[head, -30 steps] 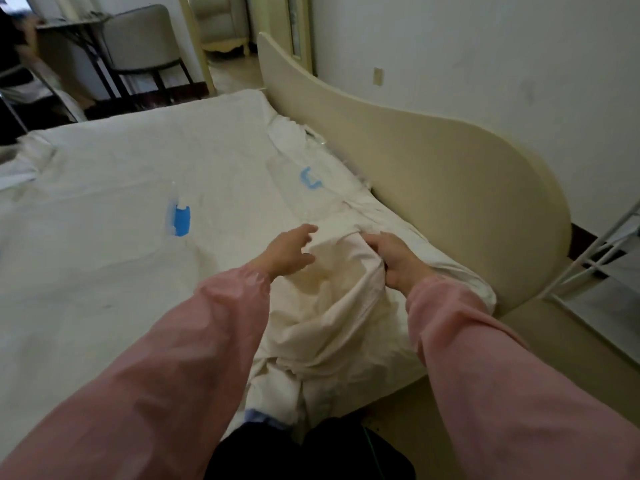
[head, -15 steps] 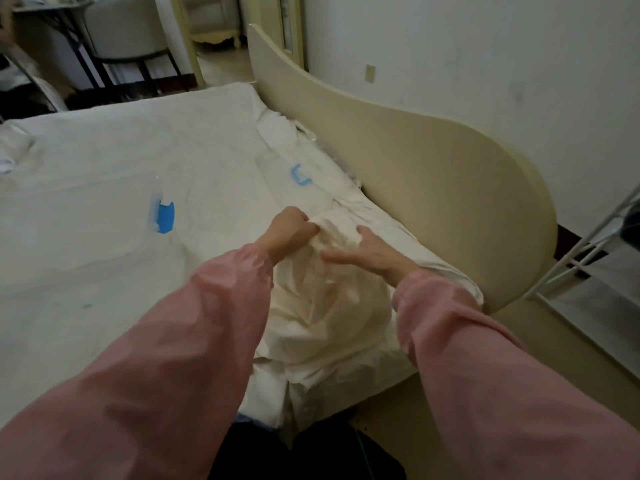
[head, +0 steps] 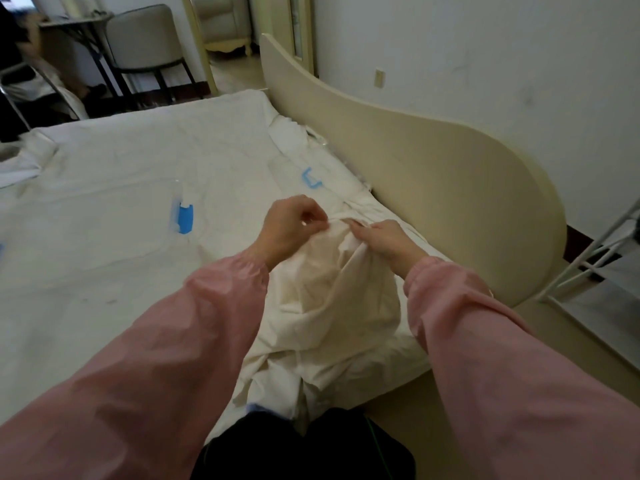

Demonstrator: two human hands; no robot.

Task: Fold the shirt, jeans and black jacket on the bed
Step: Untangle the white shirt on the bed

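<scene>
One bunched cream cloth (head: pixel 332 306) lies lengthwise toward the bed (head: pixel 104 271) edge; left hand (head: pixel 287 226), right hand (head: pixel 384 239), both grips pinching its far end.

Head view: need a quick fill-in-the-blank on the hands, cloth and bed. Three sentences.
1. The left hand and right hand pinch the bunched cloth; the sleeves are ____.
2. The tape marks on the bed are ____.
3. The headboard is on the person's ____ side.
Missing: pink; blue; right.
</scene>
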